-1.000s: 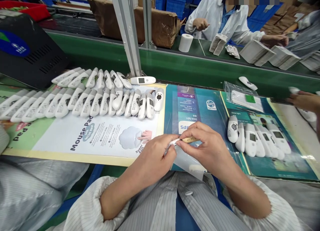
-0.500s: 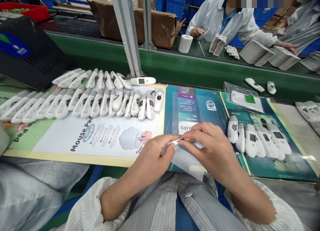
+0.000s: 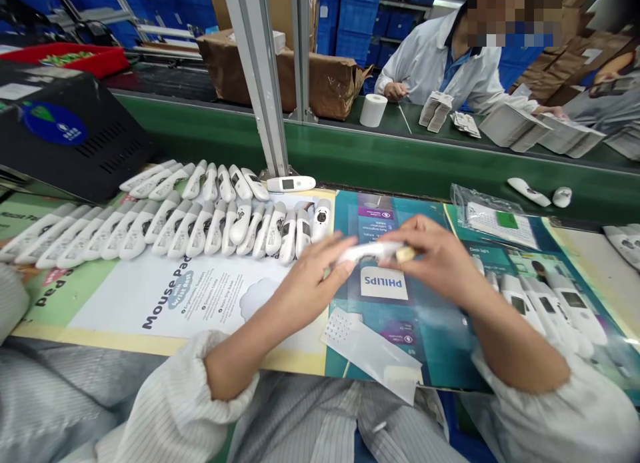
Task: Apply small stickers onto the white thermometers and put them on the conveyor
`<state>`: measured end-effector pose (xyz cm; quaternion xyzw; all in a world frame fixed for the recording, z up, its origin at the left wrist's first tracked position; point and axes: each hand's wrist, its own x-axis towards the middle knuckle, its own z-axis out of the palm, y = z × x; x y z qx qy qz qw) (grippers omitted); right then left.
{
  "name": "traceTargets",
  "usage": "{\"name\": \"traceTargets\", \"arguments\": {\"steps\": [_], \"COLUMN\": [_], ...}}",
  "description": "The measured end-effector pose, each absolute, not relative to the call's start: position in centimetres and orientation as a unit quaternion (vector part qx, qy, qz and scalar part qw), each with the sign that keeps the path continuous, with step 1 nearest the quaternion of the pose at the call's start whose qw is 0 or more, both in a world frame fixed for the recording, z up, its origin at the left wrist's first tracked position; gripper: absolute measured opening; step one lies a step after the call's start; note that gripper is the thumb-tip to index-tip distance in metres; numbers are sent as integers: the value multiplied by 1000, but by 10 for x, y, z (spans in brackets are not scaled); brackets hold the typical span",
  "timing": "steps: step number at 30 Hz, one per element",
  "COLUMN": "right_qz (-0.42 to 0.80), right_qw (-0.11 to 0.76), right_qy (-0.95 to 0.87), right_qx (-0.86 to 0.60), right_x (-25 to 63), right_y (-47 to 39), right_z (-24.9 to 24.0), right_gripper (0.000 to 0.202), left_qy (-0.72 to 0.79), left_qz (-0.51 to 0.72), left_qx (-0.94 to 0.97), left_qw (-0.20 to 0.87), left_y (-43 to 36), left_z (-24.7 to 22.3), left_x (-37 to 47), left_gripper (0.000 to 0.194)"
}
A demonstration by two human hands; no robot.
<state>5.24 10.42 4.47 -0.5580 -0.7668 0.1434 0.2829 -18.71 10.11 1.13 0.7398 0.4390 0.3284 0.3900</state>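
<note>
Between my hands is a white handheld thermometer (image 3: 373, 251), lying roughly level above the teal mat and slightly blurred by motion. My left hand (image 3: 313, 273) has its thumb and fingers about the thermometer's left end. At the other end, my right hand (image 3: 433, 253) grips it, with a small pale yellow piece (image 3: 406, 253) at its fingertips whose kind I cannot make out. Below them a translucent sheet with rows of small round dots (image 3: 367, 346) lies near the table's front edge. Rows of similar thermometers (image 3: 195, 226) stretch to the left, and several more (image 3: 550, 306) lie beside my right forearm.
A black machine (image 3: 65, 129) stands at the left. Behind the mats runs a green ledge (image 3: 200, 133) with a metal post (image 3: 263, 83). A clear bag with a white sheet (image 3: 493, 213) lies at the right. Across the ledge, a co-worker (image 3: 445, 63) handles paper stacks (image 3: 515, 126).
My hands have risen from the front of the mat and moved slightly apart, bringing the thermometer into clear sight. The dotted sheet below is now uncovered. The view has tilted upward.
</note>
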Motion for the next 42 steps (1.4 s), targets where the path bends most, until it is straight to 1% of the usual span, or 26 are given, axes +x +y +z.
{"name": "traceTargets", "arguments": {"steps": [2, 3, 4, 5, 6, 8, 11, 13, 16, 18, 19, 20, 21, 22, 23, 24, 25, 27, 31, 35, 42], "right_qz": [125, 111, 101, 95, 90, 85, 76, 67, 45, 40, 46, 57, 73, 98, 134, 178, 210, 233, 190, 149, 162], "right_qw": [265, 257, 249, 237, 223, 196, 169, 166, 189, 212, 223, 237, 271, 293, 294, 282, 277, 272, 257, 245, 224], "right_qy": [-662, -627, -603, -579, -563, -536, -521, -527, -555, -586, -603, -629, -669, -696, -710, -716, -715, -708, -702, -704, -709], "right_qx": [-690, -727, -751, -774, -791, -817, -833, -831, -809, -781, -764, -738, -688, -648, -626, -613, -607, -609, -637, -650, -648], "right_x": [70, 79, 88, 96, 103, 114, 120, 121, 120, 113, 107, 98, 88, 76, 64, 51, 40, 21, 3, -1, -7], "right_y": [157, 184, 209, 232, 251, 280, 302, 301, 271, 226, 197, 164, 130, 96, 64, 36, 13, -13, -10, 5, 4], "right_z": [53, 56, 57, 57, 56, 52, 49, 54, 68, 74, 73, 71, 65, 58, 48, 37, 25, 2, -23, -25, -24], "right_gripper": [32, 33, 33, 33, 32, 31, 30, 31, 41, 40, 35, 32, 29, 26, 23, 23, 21, 19, 17, 13, 12], "left_qy": [512, 541, 561, 569, 569, 555, 524, 503, 501, 516, 519, 510, 497, 478, 461, 451, 447, 456, 457, 448, 440], "left_qz": [316, 299, 276, 250, 228, 216, 258, 272, 270, 287, 301, 320, 332, 322, 310, 294, 280, 282, 354, 392, 403], "left_qx": [780, 782, 780, 783, 789, 802, 811, 821, 821, 803, 791, 773, 748, 720, 691, 669, 655, 633, 565, 528, 518], "left_qw": [174, 79, 11, -30, -49, -53, -28, -4, 35, 80, 122, 199, 290, 386, 462, 512, 540, 558, 588, 605, 613], "left_y": [130, 144, 155, 165, 171, 178, 180, 179, 169, 153, 140, 126, 111, 95, 80, 67, 55, 39, 29, 27, 25], "left_z": [14, 13, 11, 7, 2, -8, -15, -11, 5, 14, 17, 18, 17, 13, 9, 2, -5, -18, -35, -40, -46], "left_x": [-185, -184, -181, -179, -175, -167, -157, -154, -158, -167, -173, -179, -186, -192, -197, -200, -202, -201, -192, -188, -187], "left_gripper": [48, 47, 45, 43, 41, 36, 27, 25, 31, 36, 38, 37, 35, 34, 34, 34, 33, 30, 32, 33, 29]}}
